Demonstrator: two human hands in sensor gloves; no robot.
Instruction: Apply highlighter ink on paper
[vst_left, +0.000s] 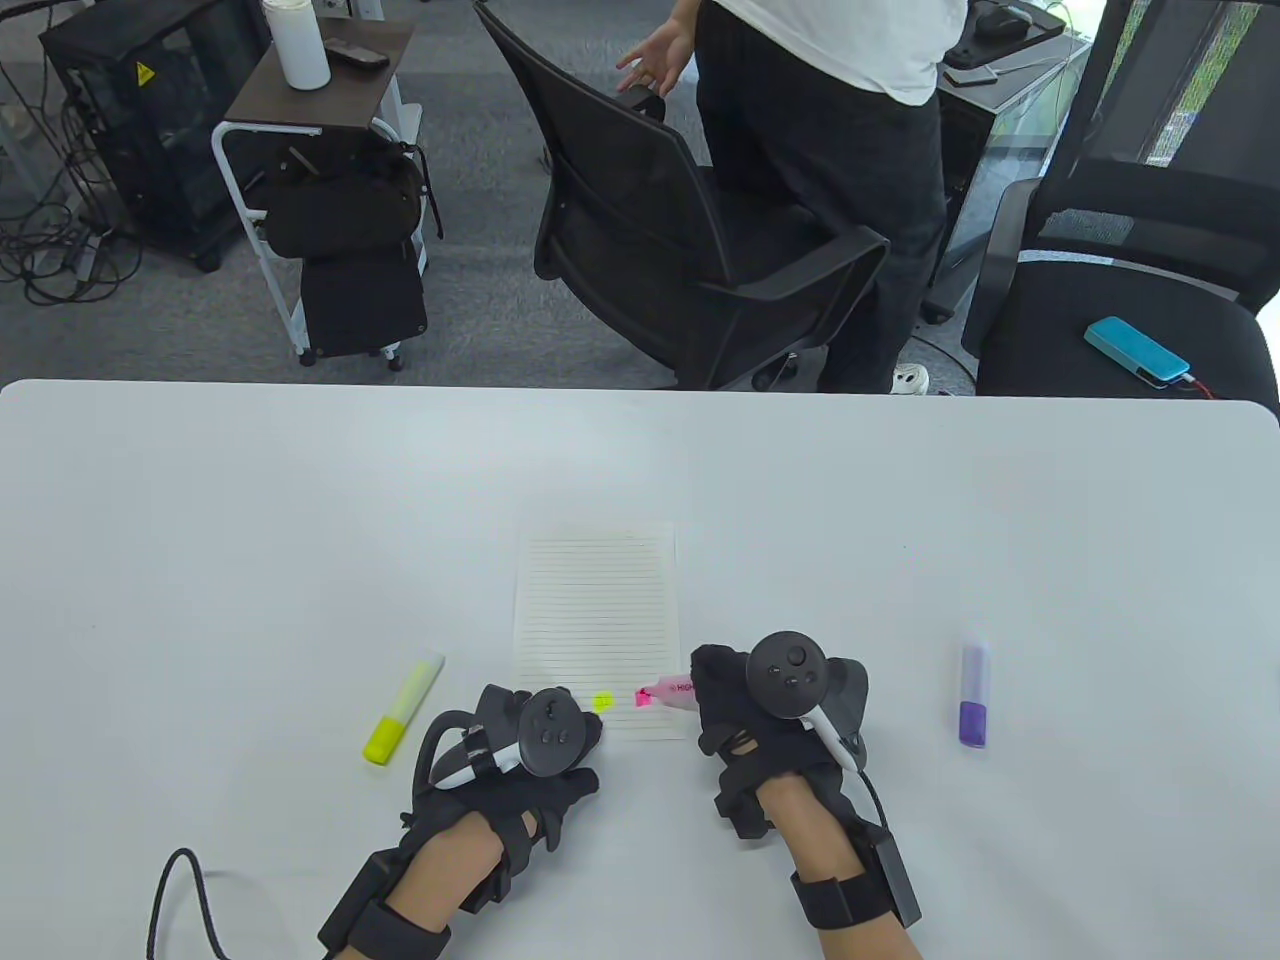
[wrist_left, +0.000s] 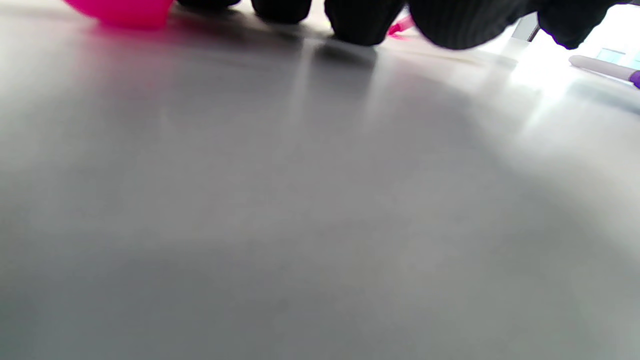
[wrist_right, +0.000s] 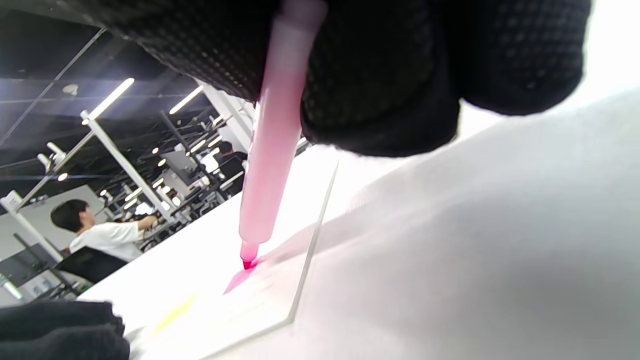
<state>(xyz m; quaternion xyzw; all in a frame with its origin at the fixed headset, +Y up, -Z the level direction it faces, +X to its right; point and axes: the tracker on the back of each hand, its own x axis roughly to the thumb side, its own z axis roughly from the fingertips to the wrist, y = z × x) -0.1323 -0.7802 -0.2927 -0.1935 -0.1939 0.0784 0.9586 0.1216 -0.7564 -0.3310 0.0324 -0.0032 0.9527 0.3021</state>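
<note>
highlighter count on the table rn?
3: yellow highlighter left of the paper, purple highlighter far right, pink highlighter in the right hand, tip on the paper. No others visible.

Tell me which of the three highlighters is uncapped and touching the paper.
The pink highlighter, gripped by the right hand, tip on the lined paper. The yellow highlighter and purple highlighter lie capped on the table, off the paper.

Left hand (vst_left: 520, 770): black textured fabric glove, dark grey rounded tracker with small buttons on its back, white strap piece beside it, black wrist band with box module, black cable looping off the forearm. Right hand (vst_left: 775, 730): matching black glove, round dark tracker, white stem, black wrist strap. Bare skin on both forearms.
</note>
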